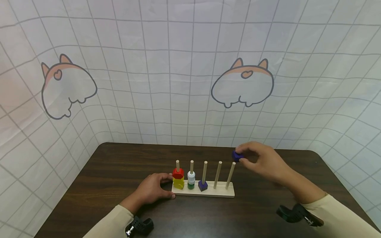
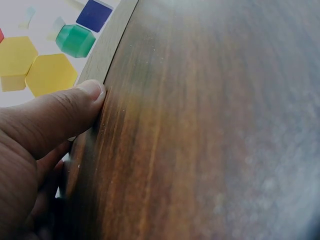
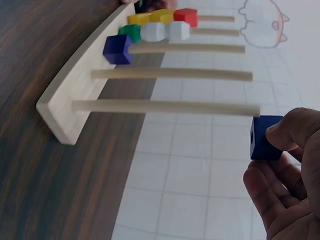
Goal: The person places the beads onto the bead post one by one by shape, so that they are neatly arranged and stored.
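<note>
My right hand (image 1: pixel 265 162) pinches a dark blue cube bead (image 3: pixel 266 137) between thumb and fingers, a hole showing in one face. In the right wrist view the bead is right at the tip of the end peg (image 3: pixel 170 107). My left hand (image 1: pixel 153 188) grips the left end of the wooden peg board (image 1: pixel 220 192), thumb (image 2: pixel 90 92) against its front edge. The leftmost peg carries a red bead (image 1: pixel 178 173) above yellow beads (image 1: pixel 178 183). On the second, white beads (image 1: pixel 191 177) sit over a green one (image 1: pixel 190 186). Another dark blue cube (image 1: pixel 203 186) sits low on the third peg.
The board stands on a dark wood-grain table (image 1: pixel 119 165). Behind it hangs a white grid-patterned curtain (image 1: pixel 178 99) with cartoon animal drawings. Black wrist devices are strapped at the left sleeve (image 1: pixel 113 221) and right sleeve (image 1: pixel 339 215).
</note>
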A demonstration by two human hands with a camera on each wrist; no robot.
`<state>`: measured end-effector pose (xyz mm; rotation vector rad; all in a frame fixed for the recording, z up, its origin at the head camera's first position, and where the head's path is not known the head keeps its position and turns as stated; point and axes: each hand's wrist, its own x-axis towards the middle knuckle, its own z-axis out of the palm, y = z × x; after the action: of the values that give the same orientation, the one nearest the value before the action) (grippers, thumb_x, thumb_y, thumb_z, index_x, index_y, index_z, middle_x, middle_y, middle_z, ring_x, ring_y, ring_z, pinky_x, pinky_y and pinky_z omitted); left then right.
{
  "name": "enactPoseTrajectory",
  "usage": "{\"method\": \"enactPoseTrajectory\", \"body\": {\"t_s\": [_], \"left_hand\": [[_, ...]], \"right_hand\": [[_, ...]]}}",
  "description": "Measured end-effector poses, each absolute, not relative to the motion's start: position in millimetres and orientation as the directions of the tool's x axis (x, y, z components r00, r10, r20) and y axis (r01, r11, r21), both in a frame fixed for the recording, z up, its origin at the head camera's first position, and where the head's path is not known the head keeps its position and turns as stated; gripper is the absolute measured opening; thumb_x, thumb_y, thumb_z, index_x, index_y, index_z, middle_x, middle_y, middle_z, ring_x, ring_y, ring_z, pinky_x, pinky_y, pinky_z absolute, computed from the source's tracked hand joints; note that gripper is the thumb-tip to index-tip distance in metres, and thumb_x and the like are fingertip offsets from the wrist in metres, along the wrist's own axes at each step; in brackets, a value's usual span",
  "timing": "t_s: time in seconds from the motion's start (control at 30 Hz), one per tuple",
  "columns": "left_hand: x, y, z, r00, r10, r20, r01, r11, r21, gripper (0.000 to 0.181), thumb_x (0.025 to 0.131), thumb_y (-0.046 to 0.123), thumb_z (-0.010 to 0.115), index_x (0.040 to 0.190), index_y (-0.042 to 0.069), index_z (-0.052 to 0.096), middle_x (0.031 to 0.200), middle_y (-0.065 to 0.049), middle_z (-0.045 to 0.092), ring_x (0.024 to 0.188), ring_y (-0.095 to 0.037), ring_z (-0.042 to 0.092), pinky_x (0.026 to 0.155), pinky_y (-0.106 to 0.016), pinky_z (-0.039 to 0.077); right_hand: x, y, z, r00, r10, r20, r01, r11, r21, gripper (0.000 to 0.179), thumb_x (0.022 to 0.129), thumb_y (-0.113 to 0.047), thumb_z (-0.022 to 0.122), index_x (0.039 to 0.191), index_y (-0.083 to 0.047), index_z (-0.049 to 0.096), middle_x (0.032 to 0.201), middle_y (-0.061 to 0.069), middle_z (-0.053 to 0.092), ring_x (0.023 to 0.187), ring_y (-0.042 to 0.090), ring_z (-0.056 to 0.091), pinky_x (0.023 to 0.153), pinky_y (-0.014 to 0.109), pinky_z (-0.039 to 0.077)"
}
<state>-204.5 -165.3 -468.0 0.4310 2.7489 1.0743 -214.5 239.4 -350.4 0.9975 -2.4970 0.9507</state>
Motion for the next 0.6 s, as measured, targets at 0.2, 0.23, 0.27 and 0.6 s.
{"method": "enactPoseTrajectory", "body": {"t_s": [0.2,0.23,0.27,0.6], "left_hand": [[-205,-165,-469,-0.946,0.321,-0.041,0.208,0.7,0.683,0.061,0.072,0.039,0.094,0.125,0.017,0.071,0.13,-0.004,0.07,0.13,-0.031,0.057,0.106,-0.059,0.041],[-205,-165,-469,-0.946,0.321,-0.041,0.208,0.701,0.683,0.061,0.072,0.039,0.094,0.125,0.018,0.071,0.13,-0.004,0.07,0.13,-0.031,0.057,0.106,-0.059,0.041],[-205,-165,-469,-0.946,0.32,-0.042,0.207,0.701,0.682,0.061,0.072,0.039,0.094,0.125,0.018,0.071,0.13,-0.004,0.069,0.129,-0.031,0.057,0.106,-0.059,0.042],[-205,-165,-468,-0.948,0.314,-0.054,0.194,0.703,0.684,0.061,0.072,0.038,0.094,0.124,0.018,0.071,0.129,-0.004,0.07,0.128,-0.03,0.058,0.106,-0.059,0.042]], "right_hand": [[-213,230,-344,-0.694,-0.519,0.499,-0.72,0.489,-0.493,0.035,0.086,0.004,0.079,0.114,-0.015,0.072,0.114,-0.002,0.071,0.097,0.013,0.069,0.084,0.04,0.058],[-213,229,-343,-0.694,-0.521,0.496,-0.719,0.482,-0.5,0.034,0.087,0.004,0.079,0.114,-0.015,0.072,0.114,-0.002,0.07,0.097,0.013,0.069,0.084,0.039,0.058],[-213,227,-343,-0.696,-0.523,0.492,-0.717,0.477,-0.508,0.034,0.087,0.004,0.078,0.115,-0.015,0.072,0.115,-0.002,0.07,0.097,0.013,0.07,0.084,0.038,0.058],[-214,209,-341,-0.666,-0.563,0.49,-0.738,0.403,-0.541,0.033,0.086,0.01,0.076,0.114,-0.007,0.071,0.116,0.005,0.07,0.098,0.016,0.071,0.086,0.033,0.059]]}}
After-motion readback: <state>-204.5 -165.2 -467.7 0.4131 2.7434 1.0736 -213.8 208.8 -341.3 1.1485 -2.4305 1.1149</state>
